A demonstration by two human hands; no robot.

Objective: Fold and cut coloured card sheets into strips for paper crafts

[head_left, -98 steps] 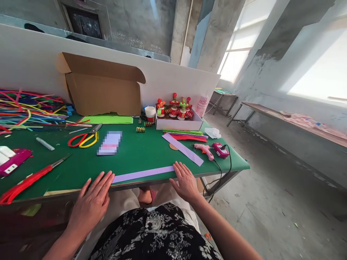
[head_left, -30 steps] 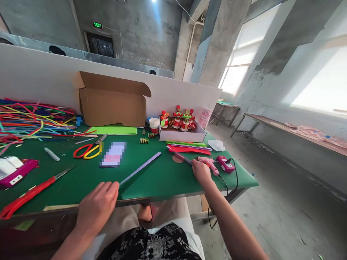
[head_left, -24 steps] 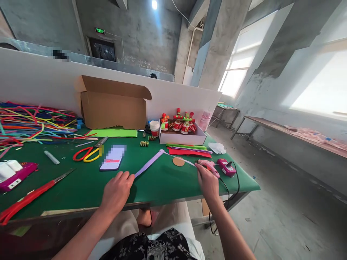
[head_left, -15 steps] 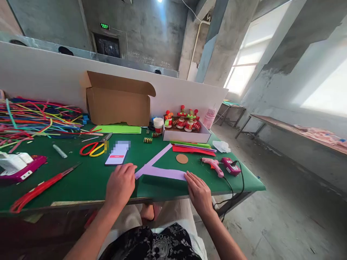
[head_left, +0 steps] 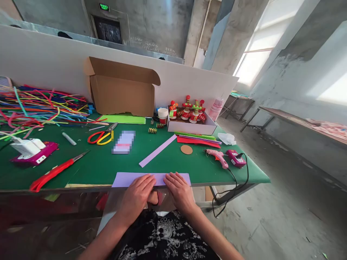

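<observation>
Since half a second ago, our hands have drawn together, and the wide, flat strip of lilac paper [head_left: 123, 180], which crossed the end of the narrow lilac paper strip [head_left: 158, 150], now lies along the near edge of the green-topped counter [head_left: 97, 166]; the narrow one slants beyond it. Our left hand [head_left: 137, 195] and right hand [head_left: 181, 191] meet near the wide strip's middle, fingers stretched out with their tips on the paper; thumbs are hidden, so we cannot tell whether they pinch it. Handling it well, we judge, means keeping its long edge straight and pressing evenly from the middle outward, so neither end buckles. Beyond the wide strip's right end, a shallow white cardboard box [head_left: 187, 127] holds several red-and-green toy figures [head_left: 194, 116]. Straight beyond the strip stands a white-and-red paper cup [head_left: 163, 117], its contents hidden; beyond its left part, an open brown cardboard box [head_left: 123, 92] hides its inside from us.
</observation>
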